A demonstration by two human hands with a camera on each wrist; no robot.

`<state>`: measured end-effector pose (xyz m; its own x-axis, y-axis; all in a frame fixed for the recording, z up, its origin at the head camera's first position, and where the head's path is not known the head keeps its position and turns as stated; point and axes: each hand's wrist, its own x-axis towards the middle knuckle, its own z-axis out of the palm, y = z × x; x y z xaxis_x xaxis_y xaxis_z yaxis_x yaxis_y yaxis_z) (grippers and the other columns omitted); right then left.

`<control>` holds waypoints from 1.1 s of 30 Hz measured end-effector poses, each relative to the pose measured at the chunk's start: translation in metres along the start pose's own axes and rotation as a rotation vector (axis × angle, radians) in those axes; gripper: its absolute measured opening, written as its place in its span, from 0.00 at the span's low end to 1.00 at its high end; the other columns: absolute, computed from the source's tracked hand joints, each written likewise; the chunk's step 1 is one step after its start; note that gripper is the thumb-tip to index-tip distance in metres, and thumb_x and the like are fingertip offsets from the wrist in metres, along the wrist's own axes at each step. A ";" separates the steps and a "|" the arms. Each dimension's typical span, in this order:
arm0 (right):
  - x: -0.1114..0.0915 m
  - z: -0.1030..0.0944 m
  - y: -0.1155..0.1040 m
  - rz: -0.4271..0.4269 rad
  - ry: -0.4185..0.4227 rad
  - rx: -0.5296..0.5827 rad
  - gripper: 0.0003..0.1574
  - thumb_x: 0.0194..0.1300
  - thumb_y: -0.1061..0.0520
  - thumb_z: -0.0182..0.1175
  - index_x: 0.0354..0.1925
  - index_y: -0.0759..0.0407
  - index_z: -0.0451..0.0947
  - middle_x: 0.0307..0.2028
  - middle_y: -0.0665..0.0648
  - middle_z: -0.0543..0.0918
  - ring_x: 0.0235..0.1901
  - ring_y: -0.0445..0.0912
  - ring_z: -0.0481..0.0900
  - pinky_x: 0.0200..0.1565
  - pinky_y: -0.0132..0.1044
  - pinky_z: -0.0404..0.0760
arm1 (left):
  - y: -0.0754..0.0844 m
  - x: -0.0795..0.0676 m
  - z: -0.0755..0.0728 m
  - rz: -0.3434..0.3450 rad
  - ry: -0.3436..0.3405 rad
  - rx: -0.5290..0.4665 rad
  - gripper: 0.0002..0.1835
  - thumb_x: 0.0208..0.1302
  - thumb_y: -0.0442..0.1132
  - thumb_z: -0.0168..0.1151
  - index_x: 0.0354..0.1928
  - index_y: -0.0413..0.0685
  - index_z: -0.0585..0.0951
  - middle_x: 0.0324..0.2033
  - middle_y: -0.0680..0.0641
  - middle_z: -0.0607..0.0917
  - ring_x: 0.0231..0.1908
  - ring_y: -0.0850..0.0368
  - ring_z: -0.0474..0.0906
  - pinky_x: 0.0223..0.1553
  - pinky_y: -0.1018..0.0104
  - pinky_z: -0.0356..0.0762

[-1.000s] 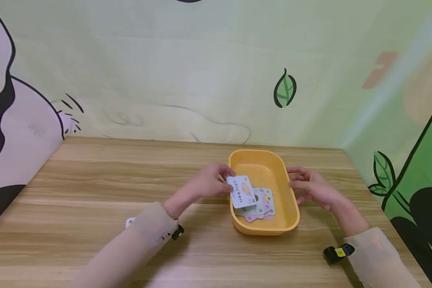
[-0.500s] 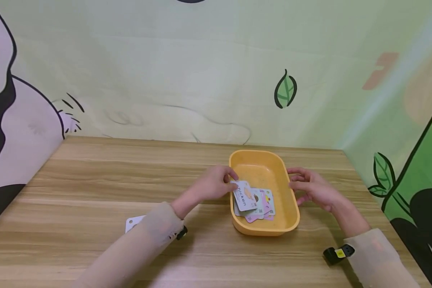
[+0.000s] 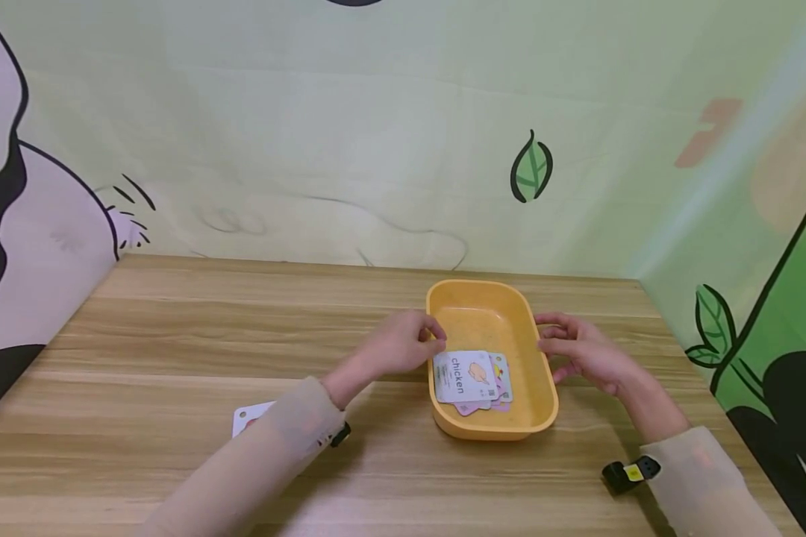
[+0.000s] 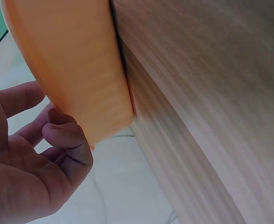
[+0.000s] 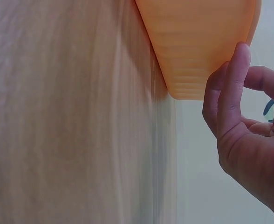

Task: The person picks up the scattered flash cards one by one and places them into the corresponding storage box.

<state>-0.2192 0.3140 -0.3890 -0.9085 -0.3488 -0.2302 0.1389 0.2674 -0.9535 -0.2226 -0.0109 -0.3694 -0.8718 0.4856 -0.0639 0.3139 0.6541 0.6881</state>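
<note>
A yellow plastic bin point(image 3: 486, 321) stands on the wooden table in the head view. Inside lies a white card printed "chicken" point(image 3: 463, 377), on top of several other picture cards point(image 3: 504, 373) that it partly covers. My left hand point(image 3: 403, 343) hovers at the bin's left rim, its fingers loosely bent and holding nothing. In the left wrist view, those fingers point(image 4: 67, 135) overlap the bin's outer wall point(image 4: 81, 60). My right hand point(image 3: 587, 354) rests its fingertips against the right side of the bin; the right wrist view shows its fingers point(image 5: 232, 88) extended along that wall.
Another white card point(image 3: 247, 415) lies on the table point(image 3: 242, 321), mostly hidden under the left sleeve. Behind the table rises a pale green wall covering point(image 3: 349, 149) with cartoon drawings. Small black devices are strapped at both wrists.
The left hand moved slightly right over the rim and let go of the chicken card, which dropped flat onto the other cards. The right hand has stayed in place.
</note>
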 end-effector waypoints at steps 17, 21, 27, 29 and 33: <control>0.001 -0.001 0.000 -0.004 -0.014 0.006 0.39 0.75 0.64 0.56 0.74 0.75 0.51 0.58 0.76 0.72 0.44 0.49 0.83 0.33 0.42 0.89 | -0.011 -0.030 -0.015 0.084 0.043 0.039 0.10 0.72 0.40 0.64 0.48 0.43 0.83 0.38 0.46 0.83 0.39 0.52 0.79 0.38 0.60 0.80; 0.001 -0.001 0.000 -0.003 -0.014 0.005 0.39 0.75 0.64 0.56 0.74 0.75 0.51 0.58 0.76 0.72 0.44 0.48 0.83 0.33 0.42 0.88 | -0.016 -0.043 -0.017 0.082 0.012 0.120 0.12 0.72 0.42 0.65 0.50 0.42 0.83 0.42 0.43 0.84 0.43 0.49 0.80 0.43 0.55 0.81; 0.000 -0.001 0.000 -0.003 -0.014 0.004 0.39 0.75 0.63 0.56 0.74 0.75 0.51 0.58 0.75 0.72 0.44 0.48 0.83 0.34 0.42 0.89 | -0.026 -0.061 -0.024 0.070 -0.027 0.221 0.13 0.71 0.44 0.66 0.48 0.41 0.83 0.43 0.42 0.83 0.46 0.48 0.79 0.46 0.53 0.81; 0.000 -0.001 0.001 0.000 -0.013 0.005 0.39 0.75 0.63 0.56 0.74 0.75 0.51 0.57 0.75 0.72 0.43 0.49 0.84 0.34 0.43 0.89 | -0.029 -0.068 -0.028 0.076 -0.035 0.241 0.13 0.70 0.44 0.66 0.47 0.41 0.82 0.42 0.43 0.82 0.44 0.49 0.78 0.46 0.53 0.80; 0.001 -0.001 0.001 0.000 -0.010 0.005 0.39 0.74 0.63 0.57 0.74 0.75 0.51 0.56 0.74 0.73 0.42 0.48 0.84 0.33 0.42 0.88 | -0.036 -0.082 -0.038 0.050 -0.058 0.273 0.14 0.68 0.44 0.68 0.47 0.40 0.82 0.44 0.44 0.81 0.39 0.51 0.75 0.44 0.53 0.78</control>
<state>-0.2202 0.3152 -0.3902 -0.9043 -0.3581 -0.2324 0.1412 0.2629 -0.9544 -0.1765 -0.0962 -0.3615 -0.8320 0.5488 -0.0813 0.4528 0.7564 0.4722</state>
